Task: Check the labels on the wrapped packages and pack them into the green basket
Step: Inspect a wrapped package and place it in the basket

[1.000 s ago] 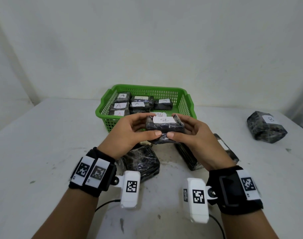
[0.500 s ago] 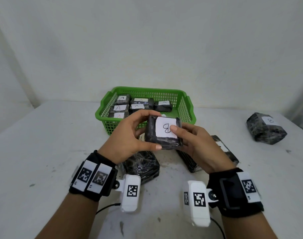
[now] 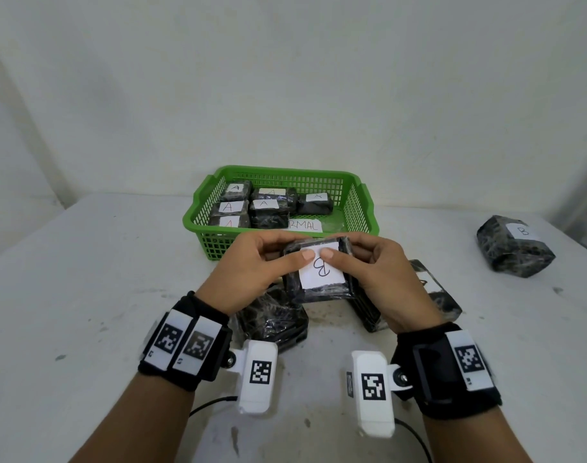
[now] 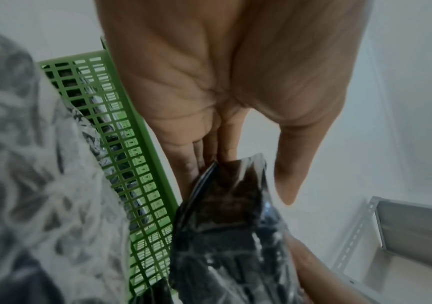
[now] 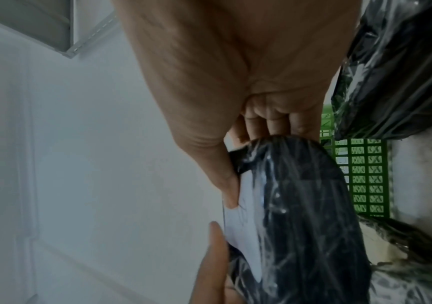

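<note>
Both hands hold one black wrapped package (image 3: pixel 319 289) above the table, just in front of the green basket (image 3: pixel 359 208). Its white label reads "B" (image 3: pixel 321 268) and faces up toward me. My left hand (image 3: pixel 252 265) grips the package's left side, thumb on the label's top edge. My right hand (image 3: pixel 375 265) grips the right side, thumb beside the left one. The package (image 4: pixel 225 236) fills the left wrist view under my fingers; in the right wrist view the package (image 5: pixel 300 216) shows its label edge-on. Several packages labelled "A" (image 3: pixel 232 207) lie in the basket.
Two more black wrapped packages lie on the white table under my hands, one left (image 3: pixel 272 322) and one right (image 3: pixel 439 295). Another package marked "B" (image 3: pixel 514 247) sits far right. A paper slip reading "RMAL" (image 3: pixel 304 225) lies in the basket. A white wall stands behind.
The package has been tilted back so its "B" label now faces me fully, and it has come lower and nearer. Both thumbs have shifted onto the label's top edge.
</note>
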